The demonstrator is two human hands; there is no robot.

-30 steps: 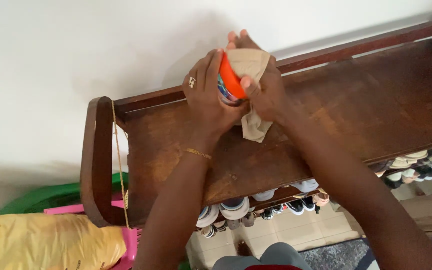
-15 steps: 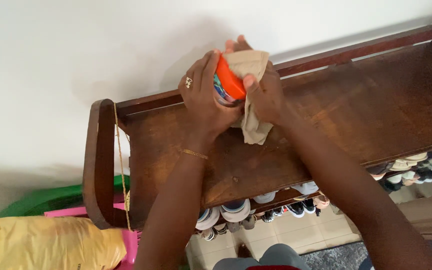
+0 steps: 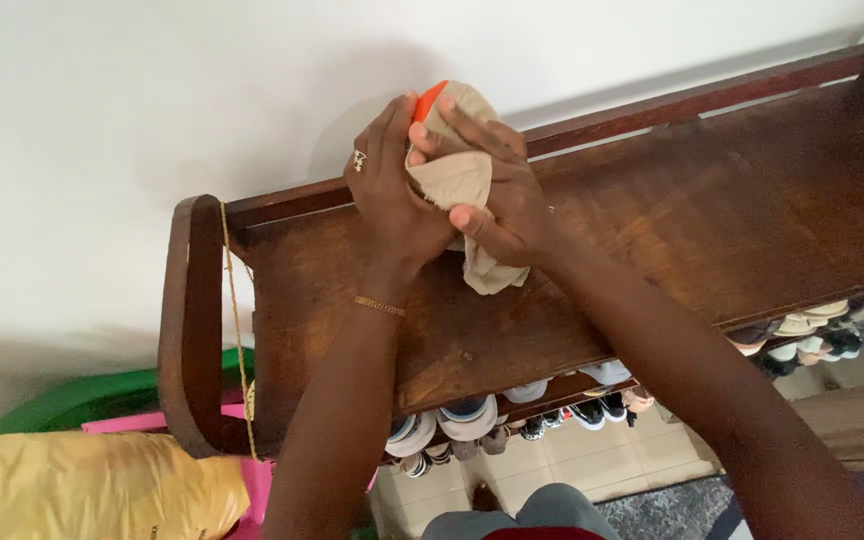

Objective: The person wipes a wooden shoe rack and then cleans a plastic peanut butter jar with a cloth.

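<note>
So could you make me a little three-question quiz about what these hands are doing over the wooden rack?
1. True or false: the beige cloth is pressed against the orange-lidded container by the right hand.
2. Which hand wears a ring?
A. the left hand
B. the right hand
C. neither
3. Fill in: below the top board of the wooden rack sit rows of ____.

Key
1. True: the cloth covers most of the container, so only an orange edge shows.
2. A: the ring is on the left hand, with a thin gold bracelet at that wrist.
3. Shoes.
</note>
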